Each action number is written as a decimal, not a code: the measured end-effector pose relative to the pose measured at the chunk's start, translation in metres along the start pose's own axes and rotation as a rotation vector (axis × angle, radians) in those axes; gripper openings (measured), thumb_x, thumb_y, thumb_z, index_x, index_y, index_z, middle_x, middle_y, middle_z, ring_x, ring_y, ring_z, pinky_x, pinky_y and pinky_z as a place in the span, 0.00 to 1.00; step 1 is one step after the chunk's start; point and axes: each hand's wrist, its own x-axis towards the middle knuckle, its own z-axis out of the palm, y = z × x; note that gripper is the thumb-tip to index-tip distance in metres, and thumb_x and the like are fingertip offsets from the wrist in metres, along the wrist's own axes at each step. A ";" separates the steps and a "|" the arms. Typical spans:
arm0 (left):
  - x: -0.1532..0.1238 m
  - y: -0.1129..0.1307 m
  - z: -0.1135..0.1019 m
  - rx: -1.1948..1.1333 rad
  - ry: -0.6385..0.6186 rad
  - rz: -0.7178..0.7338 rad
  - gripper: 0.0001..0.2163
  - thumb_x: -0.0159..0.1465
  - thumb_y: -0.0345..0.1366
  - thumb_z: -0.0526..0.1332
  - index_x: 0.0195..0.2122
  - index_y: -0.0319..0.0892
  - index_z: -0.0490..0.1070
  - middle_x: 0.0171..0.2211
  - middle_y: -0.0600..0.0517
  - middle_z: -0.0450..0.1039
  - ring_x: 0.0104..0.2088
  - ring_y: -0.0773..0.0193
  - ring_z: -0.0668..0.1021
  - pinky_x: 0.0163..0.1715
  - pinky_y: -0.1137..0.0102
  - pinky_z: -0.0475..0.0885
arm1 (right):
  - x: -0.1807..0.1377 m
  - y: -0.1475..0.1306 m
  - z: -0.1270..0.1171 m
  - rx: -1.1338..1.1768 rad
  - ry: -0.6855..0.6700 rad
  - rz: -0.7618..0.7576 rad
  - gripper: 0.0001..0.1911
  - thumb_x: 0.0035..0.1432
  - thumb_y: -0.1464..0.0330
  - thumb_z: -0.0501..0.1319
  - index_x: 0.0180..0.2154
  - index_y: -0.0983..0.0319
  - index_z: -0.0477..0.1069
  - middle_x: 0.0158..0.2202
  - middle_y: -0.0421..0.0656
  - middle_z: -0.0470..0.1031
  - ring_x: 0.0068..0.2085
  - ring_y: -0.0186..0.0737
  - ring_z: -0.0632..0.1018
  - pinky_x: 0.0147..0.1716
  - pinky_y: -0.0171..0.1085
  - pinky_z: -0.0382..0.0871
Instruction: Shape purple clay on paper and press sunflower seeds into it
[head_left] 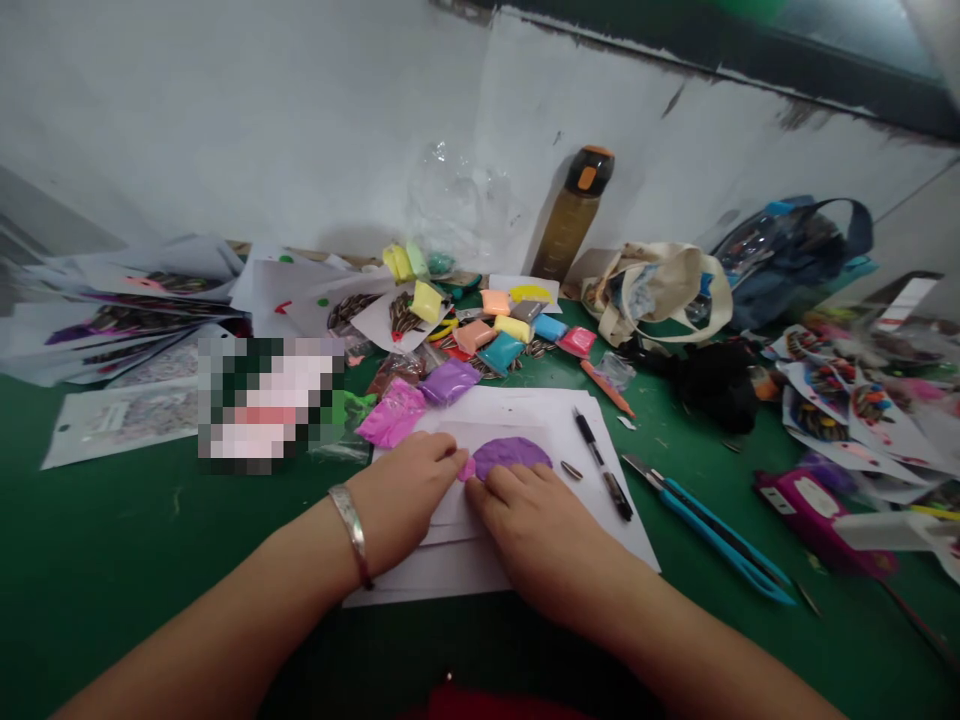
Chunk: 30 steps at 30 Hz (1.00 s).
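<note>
A flat purple clay oval [510,455] is spread on a white sheet of paper [465,570]. At its left end sits a small pink clay piece [467,470]. My left hand [409,490], a silver bangle on its wrist, presses fingertips together against the pink clay from the left. My right hand [532,525] has its fingers curled over the lower edge of the oval, its thumb side touching the pink clay; its fingertips are partly hidden. A sunflower seed [571,469] and a black pen [603,465] lie to the right on the paper.
Blue tweezers [712,530] and a magenta device [817,515] lie right on the green table. Opened pink [394,412] and purple clay packs [450,381] sit behind the paper, with several more clay packets. A bottle [574,215], cloth bag [660,290] and stacked paper sheets [165,290] line the wall.
</note>
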 end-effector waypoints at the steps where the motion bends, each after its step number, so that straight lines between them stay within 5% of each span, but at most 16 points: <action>1: 0.000 0.000 -0.001 -0.001 -0.004 0.001 0.23 0.55 0.18 0.52 0.52 0.36 0.66 0.46 0.42 0.67 0.46 0.55 0.70 0.50 0.61 0.67 | 0.000 0.000 -0.001 0.001 0.000 -0.004 0.25 0.53 0.77 0.56 0.54 0.67 0.62 0.41 0.48 0.72 0.39 0.46 0.72 0.37 0.45 0.63; 8: -0.003 0.010 0.002 0.099 0.051 -0.038 0.17 0.60 0.21 0.51 0.48 0.38 0.69 0.43 0.44 0.68 0.42 0.56 0.70 0.46 0.60 0.69 | -0.002 -0.005 -0.005 -0.028 0.018 -0.022 0.22 0.55 0.77 0.55 0.53 0.70 0.64 0.42 0.51 0.72 0.39 0.47 0.72 0.37 0.45 0.64; 13: -0.017 0.005 0.017 0.087 0.194 0.015 0.28 0.56 0.17 0.48 0.58 0.37 0.61 0.55 0.40 0.63 0.54 0.54 0.65 0.55 0.57 0.64 | -0.006 -0.009 -0.007 -0.025 0.028 -0.029 0.22 0.54 0.77 0.56 0.52 0.72 0.64 0.43 0.52 0.71 0.40 0.47 0.71 0.36 0.44 0.64; 17: -0.022 0.006 0.023 0.128 0.218 0.027 0.29 0.57 0.17 0.48 0.60 0.38 0.61 0.54 0.41 0.64 0.54 0.53 0.66 0.55 0.56 0.64 | -0.018 -0.011 -0.006 -0.028 0.070 -0.032 0.20 0.53 0.76 0.56 0.49 0.70 0.66 0.42 0.51 0.71 0.40 0.47 0.70 0.37 0.44 0.64; 30: -0.022 0.008 0.036 0.198 0.320 0.011 0.30 0.56 0.16 0.47 0.60 0.38 0.62 0.56 0.41 0.65 0.55 0.53 0.66 0.56 0.56 0.65 | -0.040 -0.025 0.023 0.153 0.240 0.172 0.24 0.56 0.77 0.55 0.55 0.65 0.63 0.52 0.51 0.67 0.50 0.47 0.65 0.49 0.47 0.59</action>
